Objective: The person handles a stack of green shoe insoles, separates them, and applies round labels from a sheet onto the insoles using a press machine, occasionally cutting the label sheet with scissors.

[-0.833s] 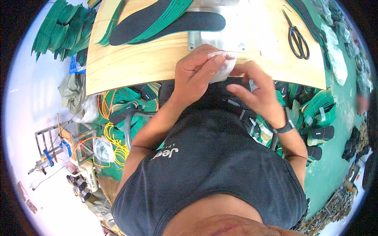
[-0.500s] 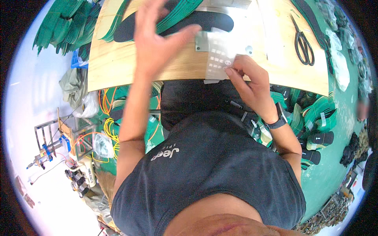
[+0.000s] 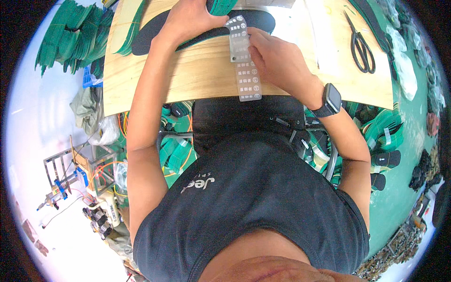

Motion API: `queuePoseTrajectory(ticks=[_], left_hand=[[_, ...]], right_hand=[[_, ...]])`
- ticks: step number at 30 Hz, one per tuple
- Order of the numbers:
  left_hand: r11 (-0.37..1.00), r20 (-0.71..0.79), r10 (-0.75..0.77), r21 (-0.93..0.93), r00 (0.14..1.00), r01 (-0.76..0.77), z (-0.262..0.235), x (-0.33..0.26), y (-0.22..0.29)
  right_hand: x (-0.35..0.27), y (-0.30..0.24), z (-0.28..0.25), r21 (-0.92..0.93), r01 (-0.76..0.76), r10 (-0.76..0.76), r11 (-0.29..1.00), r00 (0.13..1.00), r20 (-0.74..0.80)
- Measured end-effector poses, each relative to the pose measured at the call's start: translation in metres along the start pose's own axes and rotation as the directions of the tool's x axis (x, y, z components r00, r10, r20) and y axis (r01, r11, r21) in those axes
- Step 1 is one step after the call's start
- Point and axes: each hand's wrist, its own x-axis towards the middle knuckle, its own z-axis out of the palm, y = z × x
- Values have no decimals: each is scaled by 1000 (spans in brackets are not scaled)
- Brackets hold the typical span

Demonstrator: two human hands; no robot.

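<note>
My right hand (image 3: pixel 282 56) pinches the side of a translucent strip of white printed transfer labels (image 3: pixel 248 80), which hangs toward me over the table's near edge. My left hand (image 3: pixel 188 21) is wrapped around a stack of green-edged insoles (image 3: pixel 221 5) at the top of the view, its fingertips partly hidden. The left thumb reaches the strip's far end, by the stack. Underneath lies a black insole (image 3: pixel 145 40), lengthwise across the table and partly covered by my left hand and the strip.
Black-handled scissors (image 3: pixel 361 51) lie at the right of the wooden table (image 3: pixel 202 77). Further green insole stacks (image 3: pixel 70 35) stand beyond the left edge, with more insoles (image 3: pixel 383 134) below right. A metal frame with hoses (image 3: pixel 80 169) is at lower left.
My left hand has come down from a raised, spread pose onto the insole stack. My right hand has moved up and left with the label strip, bringing its far end to the stack.
</note>
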Motion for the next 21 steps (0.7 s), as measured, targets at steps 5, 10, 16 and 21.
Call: queuePoseTrajectory(ticks=[5,10,16,21], left_hand=[[985,-65,11,-171,998,-22,-1,-2,2],[974,-242,18,-217,970,-72,-1,-5,-28],[926,-310,-111,-377,944,-15,-11,-15,-49],[896,-383,-79,-432,920,-103,-6,-17,-49]], right_hand=[[0,10,6,-54,73,-77,996,994,-82],[2,7,6,-59,-11,9,998,999,-37],[2,8,10,-30,-4,1,1000,997,-83],[1,12,11,2,-14,14,1000,994,-105]])
